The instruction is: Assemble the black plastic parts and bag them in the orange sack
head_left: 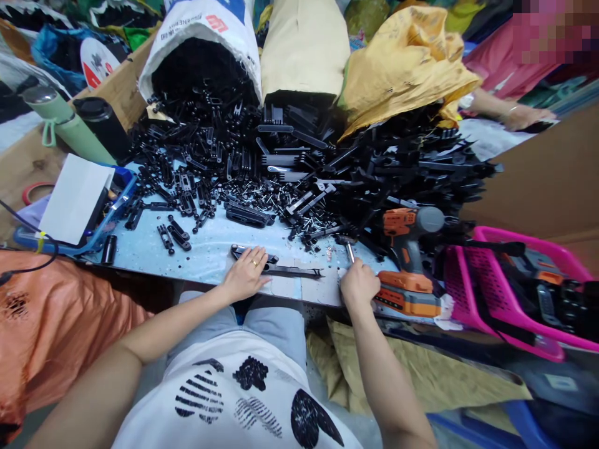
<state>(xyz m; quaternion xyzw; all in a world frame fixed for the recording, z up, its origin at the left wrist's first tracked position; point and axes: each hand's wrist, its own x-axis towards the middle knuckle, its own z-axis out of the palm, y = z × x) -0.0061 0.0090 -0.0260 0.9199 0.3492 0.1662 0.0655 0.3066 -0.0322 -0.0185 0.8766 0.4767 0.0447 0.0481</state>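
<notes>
My left hand (246,272), a ring on one finger, presses over one end of a long black plastic part (294,270) at the table's front edge. The part lies flat on a strip of cardboard (286,288), its forked end pointing right; my fingers cover its left portion. To the right, my right hand (359,284) is closed around a small hammer (350,251), whose metal shaft and dark head show beyond the fist. The handle is hidden in the palm. Just right of this fist stands an orange and black cordless drill (406,262).
Loose screws (311,221) and heaps of black plastic parts (215,137) cover the back, spilling from a white sack (201,43) and a yellow sack (407,62). At right sits a pink basket (461,280); at left, a blue tray (100,234) and bottles. Another person's hand (524,116) shows behind.
</notes>
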